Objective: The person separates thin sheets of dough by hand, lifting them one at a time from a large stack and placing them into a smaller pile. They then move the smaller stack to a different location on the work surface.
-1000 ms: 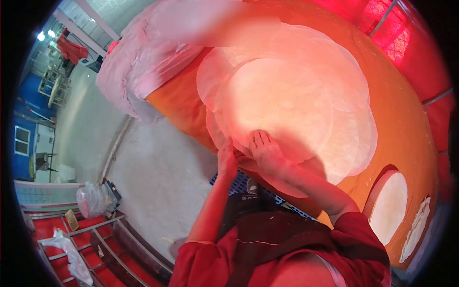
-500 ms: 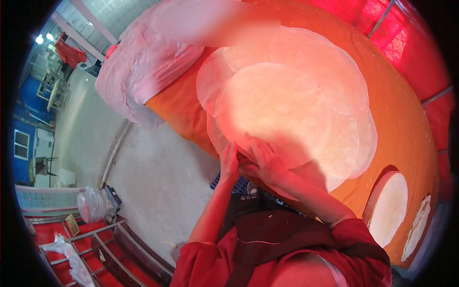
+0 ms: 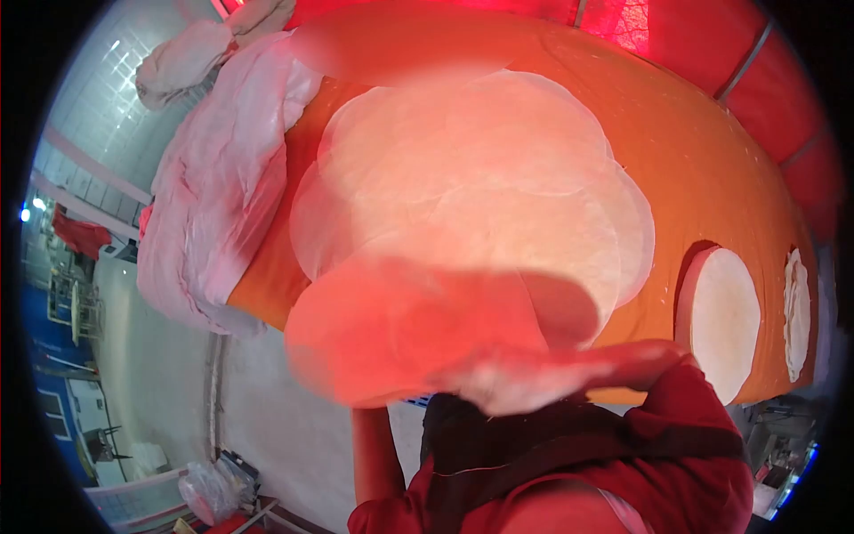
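Note:
Thin round sheets (image 3: 480,160) overlap in a wide layer on the orange cloth-covered table. One round sheet (image 3: 400,329) is raised off the near edge of the layer, reddish and blurred by motion. My right hand (image 3: 507,378) is closed at that sheet's near right edge, itself smeared by motion. My left hand is hidden behind the raised sheet; only the forearm shows below it. A thick stack of pale rounds (image 3: 725,325) lies at the right of the table, beside a crumpled pale piece (image 3: 796,316).
Whitish-pink plastic sheeting (image 3: 218,178) is bunched over the table's left end. Grey floor (image 3: 294,409) shows at the lower left, with a clear plastic bag (image 3: 209,489) near the bottom. Red panels (image 3: 774,98) stand behind the table.
The near round sheet has been taken hold of and lifted off the layer toward my body. My right hand has moved down and back; my left hand has become hidden. The view has shifted.

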A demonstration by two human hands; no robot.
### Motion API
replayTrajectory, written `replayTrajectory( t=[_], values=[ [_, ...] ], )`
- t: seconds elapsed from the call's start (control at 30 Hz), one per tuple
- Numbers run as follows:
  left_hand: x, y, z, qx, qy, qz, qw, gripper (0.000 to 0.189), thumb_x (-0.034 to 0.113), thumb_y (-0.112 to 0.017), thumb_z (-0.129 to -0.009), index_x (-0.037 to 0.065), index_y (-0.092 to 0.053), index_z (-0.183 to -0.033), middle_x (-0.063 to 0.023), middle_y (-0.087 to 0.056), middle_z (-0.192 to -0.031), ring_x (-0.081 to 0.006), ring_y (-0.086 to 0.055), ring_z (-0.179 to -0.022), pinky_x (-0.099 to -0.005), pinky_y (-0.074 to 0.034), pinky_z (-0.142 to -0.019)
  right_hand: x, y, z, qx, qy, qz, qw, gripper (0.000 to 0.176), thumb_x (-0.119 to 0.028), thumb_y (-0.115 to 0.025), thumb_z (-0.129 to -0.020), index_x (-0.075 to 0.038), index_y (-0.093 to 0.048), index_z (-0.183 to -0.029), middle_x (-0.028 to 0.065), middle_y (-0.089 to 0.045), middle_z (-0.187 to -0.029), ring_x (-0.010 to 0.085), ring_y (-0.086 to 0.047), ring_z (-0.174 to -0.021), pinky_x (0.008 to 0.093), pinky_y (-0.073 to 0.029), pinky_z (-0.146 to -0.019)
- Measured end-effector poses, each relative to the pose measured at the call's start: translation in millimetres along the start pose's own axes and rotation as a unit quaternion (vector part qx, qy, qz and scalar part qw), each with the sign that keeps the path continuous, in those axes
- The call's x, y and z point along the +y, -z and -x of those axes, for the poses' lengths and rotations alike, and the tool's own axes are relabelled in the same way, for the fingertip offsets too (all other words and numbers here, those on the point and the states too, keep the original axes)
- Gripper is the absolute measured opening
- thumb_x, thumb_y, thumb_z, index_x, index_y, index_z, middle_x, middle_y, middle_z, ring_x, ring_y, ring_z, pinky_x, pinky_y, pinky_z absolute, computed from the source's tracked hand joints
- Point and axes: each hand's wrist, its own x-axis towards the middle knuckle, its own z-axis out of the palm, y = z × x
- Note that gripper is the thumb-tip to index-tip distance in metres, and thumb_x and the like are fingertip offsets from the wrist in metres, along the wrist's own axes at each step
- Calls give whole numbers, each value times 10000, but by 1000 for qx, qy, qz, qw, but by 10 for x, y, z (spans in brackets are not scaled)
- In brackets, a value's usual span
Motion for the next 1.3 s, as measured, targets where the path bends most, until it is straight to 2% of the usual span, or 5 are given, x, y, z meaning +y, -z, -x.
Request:
replayTrajectory(
  t=[0.13,0.37,0.7,0.8,1.3],
  values=[
    [58,-19,-225,-32,115,14,993,376,307,-339,-841,6,-397,-1058,-162,-473,-1059,-293,-504,-913,-377,-423,-779,1368,1811,-709,-257,-169,-150,940,126,-160,-509,-756,-54,-556,-806,42,-546,-796,114,-497,-725,274,-402,-751],
    [-415,-643,-956,-45,165,-21,985,211,93,-459,-796,8,-438,-988,-165,-539,-924,-259,-526,-878,-354,-420,-787,66,3345,81,568,1,22,823,116,-98,-488,-663,-16,-570,-654,92,-534,-546,154,-446,-480,327,-366,-438],
    [-1588,-1245,-2306,-24,289,35,956,118,-31,-488,-675,16,-480,-783,-98,-521,-770,-236,-510,-808,-351,-423,-792,2380,1986,-371,251,-142,806,517,216,-34,-482,-658,-34,-523,-870,114,-578,-731,265,-563,-682,363,-436,-584],
    [-1556,-1270,-2386,4,316,6,949,139,-49,-482,-651,23,-470,-769,-81,-509,-728,-230,-515,-770,-369,-437,-758,2538,1990,-386,172,-217,406,871,231,-98,-507,-689,-20,-496,-906,117,-568,-759,273,-553,-733,375,-430,-607],
    [-1578,-474,-3047,44,-111,-460,880,280,32,-537,-593,46,-468,-864,-53,-475,-745,-150,-501,-680,-280,-416,-568,1838,2750,-293,424,-188,235,854,210,-64,-400,-742,-63,-558,-882,77,-604,-711,195,-578,-644,339,-420,-537]
  ],
)
